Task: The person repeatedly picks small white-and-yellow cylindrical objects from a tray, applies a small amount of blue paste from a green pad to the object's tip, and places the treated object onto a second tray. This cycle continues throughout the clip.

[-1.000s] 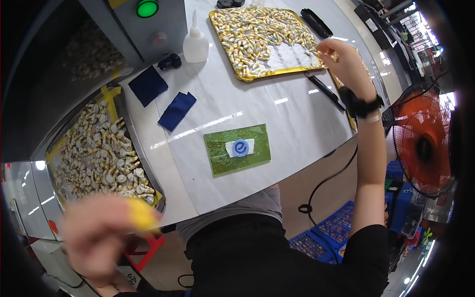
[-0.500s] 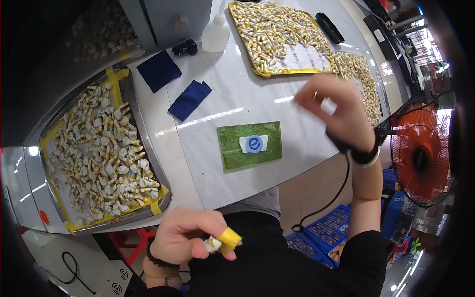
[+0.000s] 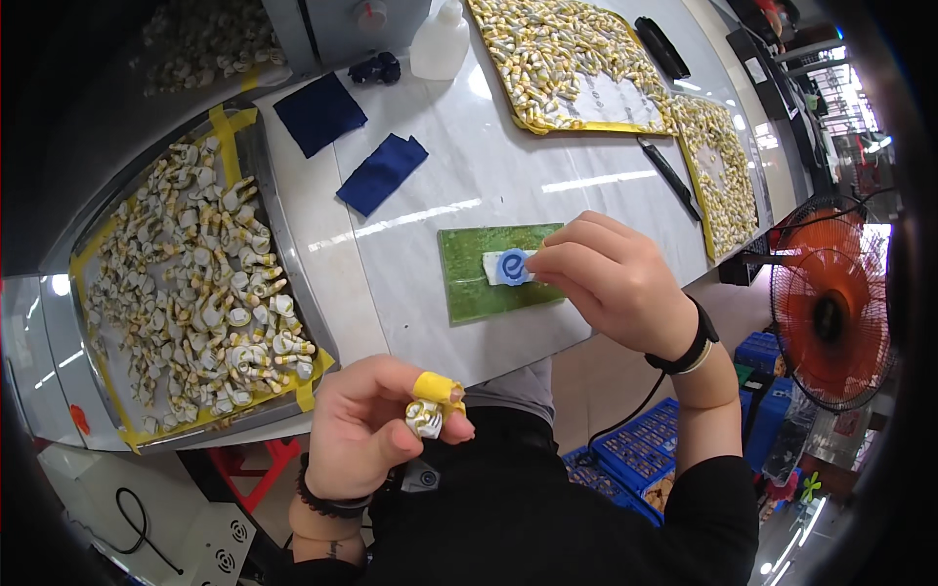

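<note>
My left hand (image 3: 366,425), near the table's front edge, pinches a small white piece with yellow-gold markings (image 3: 424,418) between thumb and fingers. Yellow tape (image 3: 436,387) is wrapped around one fingertip. My right hand (image 3: 616,283) reaches over a green rectangular slab (image 3: 469,305), its thumb and fingertips pressed together at the right side of a round blue disc (image 3: 512,267) with a dark curved mark. Beneath the disc lies a white strip (image 3: 490,268). Whether anything sits inside the right pinch is hidden by the fingers.
A large tray (image 3: 322,376) of small white-and-yellow pieces stands at left. Two yellow-edged trays (image 3: 547,128) (image 3: 710,244) of small pieces lie at far right, beside a dark pen-like tool (image 3: 669,178). Blue cloths (image 3: 383,174), a white bottle (image 3: 439,47) and an orange fan (image 3: 831,313) are around.
My right hand has come down and left from above the table onto the blue disc, uncovering the dark tool. My left hand has turned its piece, which now shows more fully.
</note>
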A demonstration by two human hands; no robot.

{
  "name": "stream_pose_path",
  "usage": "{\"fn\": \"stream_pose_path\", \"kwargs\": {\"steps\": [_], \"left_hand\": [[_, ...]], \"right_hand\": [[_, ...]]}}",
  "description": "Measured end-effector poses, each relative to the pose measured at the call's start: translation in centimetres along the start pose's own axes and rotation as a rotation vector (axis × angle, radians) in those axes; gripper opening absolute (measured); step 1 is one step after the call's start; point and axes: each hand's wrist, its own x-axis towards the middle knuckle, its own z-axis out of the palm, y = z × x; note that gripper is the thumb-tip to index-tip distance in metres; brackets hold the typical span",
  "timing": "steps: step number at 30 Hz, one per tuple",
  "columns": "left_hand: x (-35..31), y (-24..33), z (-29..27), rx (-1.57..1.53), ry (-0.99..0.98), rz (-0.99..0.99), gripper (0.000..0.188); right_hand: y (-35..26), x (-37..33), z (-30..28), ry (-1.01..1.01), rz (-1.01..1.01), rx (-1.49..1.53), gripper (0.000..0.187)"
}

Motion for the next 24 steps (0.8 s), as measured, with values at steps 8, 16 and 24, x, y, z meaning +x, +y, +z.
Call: {"fn": "stream_pose_path", "kwargs": {"steps": [8, 16, 24], "left_hand": [[0.4, 0.0, 0.1, -0.082, -0.034, -0.062, 0.050], [1.1, -0.1, -0.1, -0.163, -0.128, -0.226, 0.040], [1.8, 0.2, 0.4, -0.263, -0.242, -0.385, 0.032]], "right_hand": [[-0.2, 0.3, 0.7, -0.075, 0.019, -0.005, 0.011], [-3.6, 1.4, -1.1, 0.187, -0.045, 0.403, 0.018], [-4.0, 2.2, -0.6, 0.216, -0.315, 0.463, 0.014]]}}
